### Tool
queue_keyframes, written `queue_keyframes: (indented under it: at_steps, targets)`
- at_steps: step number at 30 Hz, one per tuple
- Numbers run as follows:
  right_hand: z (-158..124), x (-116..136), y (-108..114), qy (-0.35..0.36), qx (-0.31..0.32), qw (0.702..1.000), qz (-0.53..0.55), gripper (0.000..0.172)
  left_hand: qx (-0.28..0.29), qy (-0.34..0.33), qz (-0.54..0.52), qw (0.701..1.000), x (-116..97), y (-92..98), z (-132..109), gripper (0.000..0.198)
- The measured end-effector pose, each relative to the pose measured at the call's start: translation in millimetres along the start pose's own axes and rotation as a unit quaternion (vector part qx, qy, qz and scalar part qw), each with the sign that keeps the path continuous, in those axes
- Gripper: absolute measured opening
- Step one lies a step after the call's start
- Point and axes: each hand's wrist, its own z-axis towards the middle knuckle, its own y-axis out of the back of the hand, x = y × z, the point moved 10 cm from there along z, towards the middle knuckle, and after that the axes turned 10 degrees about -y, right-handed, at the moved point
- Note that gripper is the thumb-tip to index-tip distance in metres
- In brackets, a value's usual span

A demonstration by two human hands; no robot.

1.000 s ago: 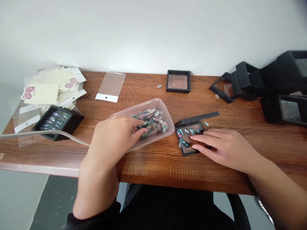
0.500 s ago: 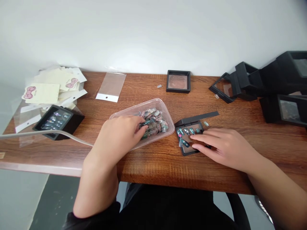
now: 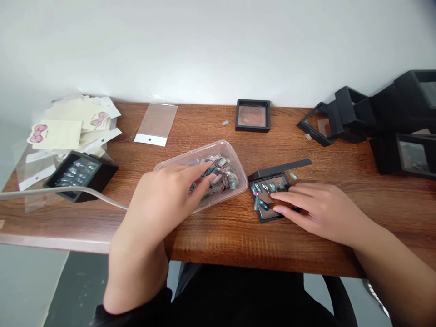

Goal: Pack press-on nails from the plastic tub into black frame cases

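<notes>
My left hand reaches over a clear plastic tub heaped with press-on nails. Its thumb and forefinger close around a dark teal press-on nail; the other fingers are hidden behind the hand. On the right, my right hand lies with fingers stretched apart over an opened black display case, holding nothing I can see. Several teal nails stand in a row in the case. Below them is a darker nail, beside a nail with a pink gem. My fingers cover the case's right side.
At left, a filled black case stands before bow-printed cards and clear bags. A pale cable crosses there. A flat bag and a black frame lie at the back. Black cases are piled at right.
The left thumb and forefinger have shifted slightly up and right over the pile, around the dark teal nail. My right hand and the opened case have barely moved.
</notes>
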Motion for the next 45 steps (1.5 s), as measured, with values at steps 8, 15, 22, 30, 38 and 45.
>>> queue_keyframes:
  at_steps: [8,15,22,30,38,45]
  targets:
    - [1,4,6,0.013,-0.018,1.000,0.008,0.020,-0.101,-0.091,-0.035,0.990,-23,20.1,-3,0.027]
    - [-3,8,14,0.022,-0.047,0.997,0.054,0.019,-0.101,-0.157,-0.125,0.974,-53,13.9,-1,0.022]
    - [-1,14,37,0.016,-0.105,0.985,0.138,0.034,-0.114,-0.201,-0.256,0.939,-82,8.5,-2,0.021]
    - [-6,33,55,0.078,-0.169,0.969,0.160,0.051,-0.032,-0.214,-0.460,0.861,-111,-4.0,1,0.020]
    - [-14,43,56,0.090,-0.196,0.970,0.114,0.062,0.066,-0.174,-0.562,0.806,-121,-31.8,0,0.032]
    - [-13,45,54,0.078,-0.178,0.978,0.073,0.048,0.067,-0.188,-0.557,0.806,-126,-35.6,3,0.036]
